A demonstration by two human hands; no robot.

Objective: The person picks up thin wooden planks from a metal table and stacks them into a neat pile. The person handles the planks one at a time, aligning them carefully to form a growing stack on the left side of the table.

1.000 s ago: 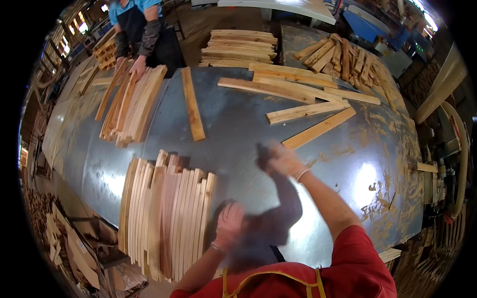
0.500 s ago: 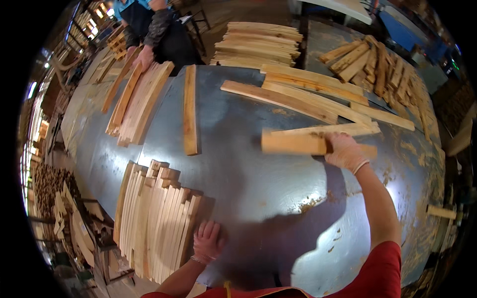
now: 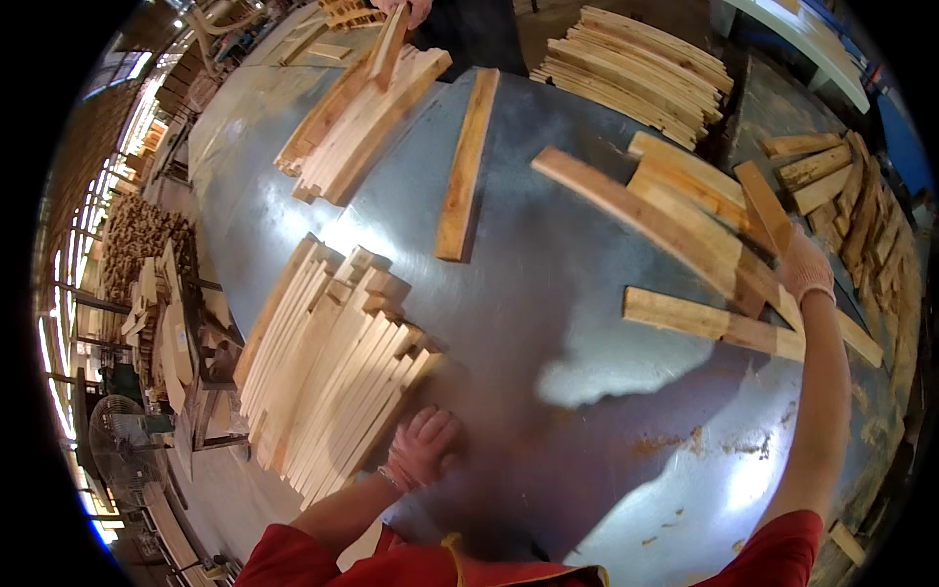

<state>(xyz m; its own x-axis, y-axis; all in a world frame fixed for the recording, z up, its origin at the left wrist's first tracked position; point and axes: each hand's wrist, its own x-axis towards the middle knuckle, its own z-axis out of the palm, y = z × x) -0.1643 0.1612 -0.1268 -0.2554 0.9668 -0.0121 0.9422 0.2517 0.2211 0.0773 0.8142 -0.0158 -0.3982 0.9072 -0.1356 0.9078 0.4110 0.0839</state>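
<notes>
My gloved right hand point(image 3: 807, 266) is stretched out at the right, fingers closed around one end of a short-looking wooden board point(image 3: 763, 205). That board tilts across several loose boards point(image 3: 675, 230) lying on the metal table point(image 3: 509, 323); whether it touches them I cannot tell. Just below the hand, another board point(image 3: 699, 320) lies across the ends of the group. My gloved left hand point(image 3: 424, 450) rests by the near right side of a row of pale boards point(image 3: 333, 367) set close together. Its fingers are curled, with nothing visible in them.
Beyond the row, a single board point(image 3: 468, 166) lies alone. A co-worker's hand point(image 3: 416, 10) holds a board over another stack point(image 3: 367, 127) at the far side. Stacked boards point(image 3: 636, 73) stand beyond the table edge; rough offcuts point(image 3: 861, 196) are heaped at right.
The view has turned, shifting the table's contents. My right hand has carried its board away to the far right and swung it round. My left hand's fingers have curled in beside the row.
</notes>
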